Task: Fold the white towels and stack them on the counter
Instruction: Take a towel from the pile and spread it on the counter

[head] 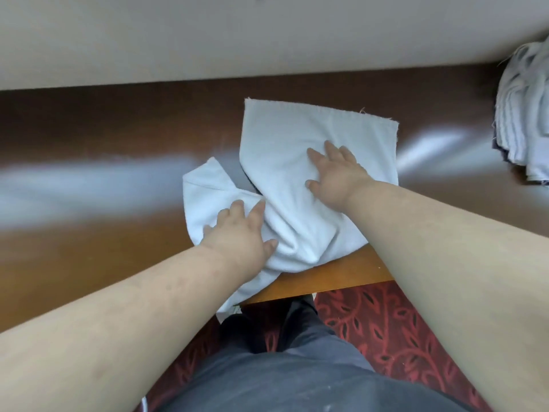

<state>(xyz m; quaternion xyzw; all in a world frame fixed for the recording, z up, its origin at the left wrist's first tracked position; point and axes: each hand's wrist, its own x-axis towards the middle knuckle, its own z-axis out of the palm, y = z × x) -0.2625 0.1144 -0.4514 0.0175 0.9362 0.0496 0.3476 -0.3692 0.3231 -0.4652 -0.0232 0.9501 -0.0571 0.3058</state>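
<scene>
Both arms outstretched — left hand (pixel 237 230) and right hand (pixel 335 176) flat, fingers spread, pressing towel (pixel 297 138).

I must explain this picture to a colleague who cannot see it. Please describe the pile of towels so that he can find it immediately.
Start at the long dark brown counter that runs below the pale wall. Follow it to its far right end, where the pile of towels is cut by the picture's edge. Unlike the single towel under both hands in the middle, it shows many layered edges and nobody touches it.
</scene>
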